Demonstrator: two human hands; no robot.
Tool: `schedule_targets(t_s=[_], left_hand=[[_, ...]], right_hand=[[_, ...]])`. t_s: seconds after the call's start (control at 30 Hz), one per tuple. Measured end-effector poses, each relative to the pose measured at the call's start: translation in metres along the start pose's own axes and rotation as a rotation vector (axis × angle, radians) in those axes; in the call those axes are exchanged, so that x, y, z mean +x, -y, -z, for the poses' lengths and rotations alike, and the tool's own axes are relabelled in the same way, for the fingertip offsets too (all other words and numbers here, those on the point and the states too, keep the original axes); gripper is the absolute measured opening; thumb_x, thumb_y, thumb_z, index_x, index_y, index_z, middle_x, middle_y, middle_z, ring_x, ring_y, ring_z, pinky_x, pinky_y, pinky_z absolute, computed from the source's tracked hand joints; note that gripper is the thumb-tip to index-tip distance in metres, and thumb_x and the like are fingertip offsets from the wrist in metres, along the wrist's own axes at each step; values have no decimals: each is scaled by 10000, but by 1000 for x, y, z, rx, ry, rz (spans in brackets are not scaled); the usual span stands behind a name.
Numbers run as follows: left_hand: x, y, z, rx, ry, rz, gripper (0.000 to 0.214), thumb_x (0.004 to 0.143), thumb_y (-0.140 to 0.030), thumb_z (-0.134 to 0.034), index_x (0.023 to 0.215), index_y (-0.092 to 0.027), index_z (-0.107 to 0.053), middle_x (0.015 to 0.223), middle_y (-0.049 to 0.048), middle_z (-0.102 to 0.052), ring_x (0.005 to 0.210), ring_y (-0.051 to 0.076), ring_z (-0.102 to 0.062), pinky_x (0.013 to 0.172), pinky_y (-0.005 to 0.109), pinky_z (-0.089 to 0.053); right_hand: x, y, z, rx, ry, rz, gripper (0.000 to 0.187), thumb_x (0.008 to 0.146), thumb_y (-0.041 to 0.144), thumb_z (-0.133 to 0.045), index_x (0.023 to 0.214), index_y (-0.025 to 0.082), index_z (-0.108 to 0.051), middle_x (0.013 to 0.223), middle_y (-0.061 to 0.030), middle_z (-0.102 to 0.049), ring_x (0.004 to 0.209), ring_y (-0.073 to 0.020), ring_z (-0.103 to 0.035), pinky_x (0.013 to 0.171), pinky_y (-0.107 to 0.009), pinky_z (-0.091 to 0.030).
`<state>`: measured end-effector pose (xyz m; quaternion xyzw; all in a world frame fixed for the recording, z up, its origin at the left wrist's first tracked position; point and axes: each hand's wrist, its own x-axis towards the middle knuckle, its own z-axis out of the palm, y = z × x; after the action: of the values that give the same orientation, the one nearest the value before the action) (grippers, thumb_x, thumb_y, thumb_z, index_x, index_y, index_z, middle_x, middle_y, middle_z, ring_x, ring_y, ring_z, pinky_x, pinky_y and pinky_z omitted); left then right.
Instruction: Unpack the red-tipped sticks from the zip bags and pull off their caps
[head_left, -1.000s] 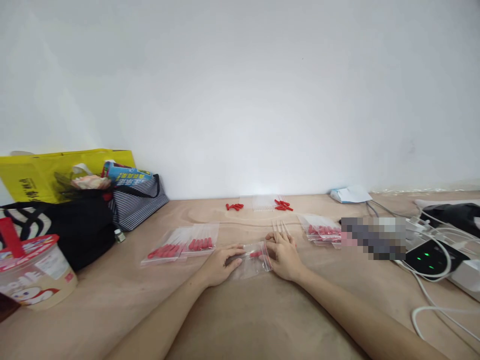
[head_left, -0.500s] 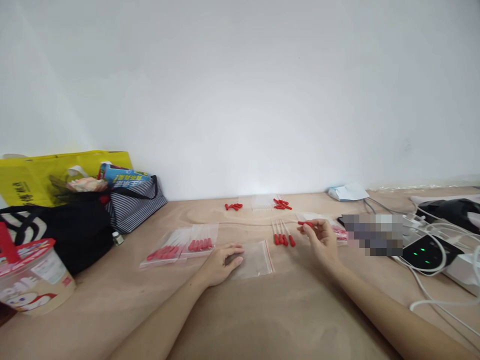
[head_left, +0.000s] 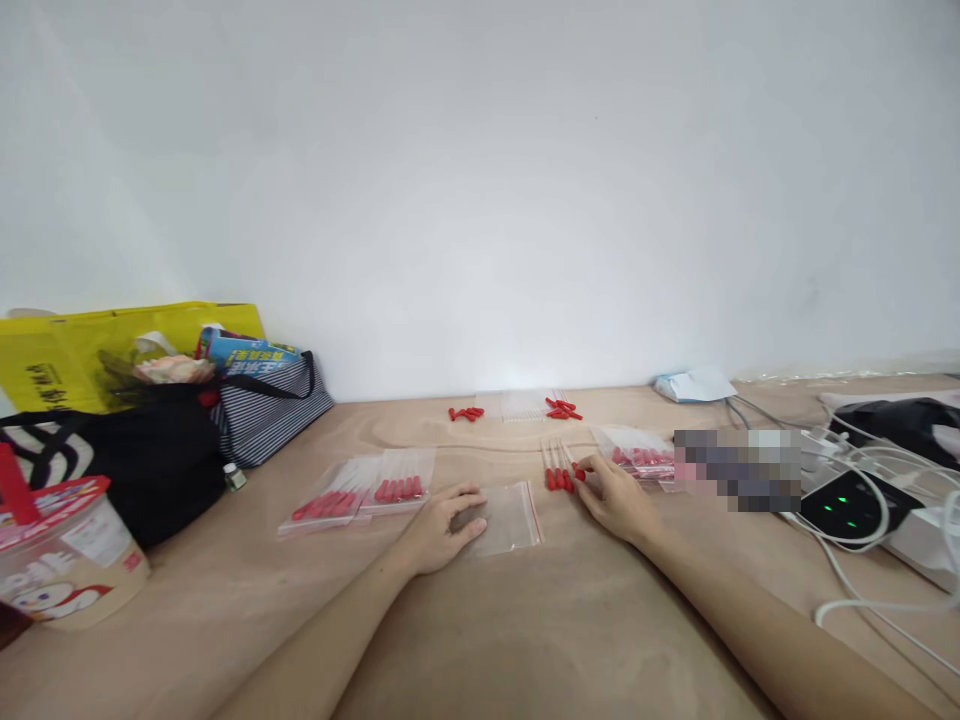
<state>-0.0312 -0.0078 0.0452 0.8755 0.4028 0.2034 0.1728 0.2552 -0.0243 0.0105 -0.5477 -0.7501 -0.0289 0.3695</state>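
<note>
My left hand (head_left: 446,530) rests at the left edge of a clear zip bag (head_left: 506,520) with a red seal line, fingers loosely bent and thumb apart. On the right, my right hand (head_left: 619,498) pinches the red end of a dropper (head_left: 579,472) at the right side of a short row. Several slim droppers (head_left: 558,480) with red bulbs and pale stems lie there side by side, bulbs toward me. Filled bags with red-bulb droppers (head_left: 399,489) lie left of my left hand. Another pile of filled bags (head_left: 645,457) sits just beyond my right hand.
Loose red bulbs (head_left: 466,413) and more red pieces (head_left: 564,409) lie near the wall, with clear bags between. A lidded bucket (head_left: 67,560), bags (head_left: 277,405) and a small bottle (head_left: 234,477) stand left. White cables (head_left: 847,580) and a black device (head_left: 840,505) occupy the right.
My right hand has moved left and down with the dropper, from above the table to the row's right end. My left hand stays on the bag's edge.
</note>
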Motion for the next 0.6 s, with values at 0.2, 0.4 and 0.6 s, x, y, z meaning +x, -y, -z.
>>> schedule_targets(t_s=[0.2, 0.4, 0.6], left_hand=[[2, 0, -1, -67, -115, 22, 285, 848, -295, -390, 994, -196, -615, 1054, 58, -604, 991, 177, -537, 876, 325, -404], [6, 0, 0, -5, -151, 122, 138, 734, -243, -538, 843, -174, -585, 937, 49, -602, 903, 187, -537, 813, 312, -396], [7, -2, 5, -60, -44, 298, 188, 628, -218, -595, 733, -181, -443, 670, -43, -502, 634, 124, -478, 568, 216, -361]], right_hand=[[-3, -1, -2, 67, 51, 23, 219, 726, 171, -454, 944, 191, -456, 898, -63, -545, 811, -184, -543, 710, -313, -433], [-1, -6, -7, 101, 20, 6, 204, 674, 80, -400, 832, 191, -467, 848, -51, -524, 759, -169, -535, 688, -302, -435], [-2, -1, -5, 64, -10, 18, 312, 622, 58, -399, 895, 186, -481, 918, -66, -522, 846, -188, -520, 743, -321, -427]])
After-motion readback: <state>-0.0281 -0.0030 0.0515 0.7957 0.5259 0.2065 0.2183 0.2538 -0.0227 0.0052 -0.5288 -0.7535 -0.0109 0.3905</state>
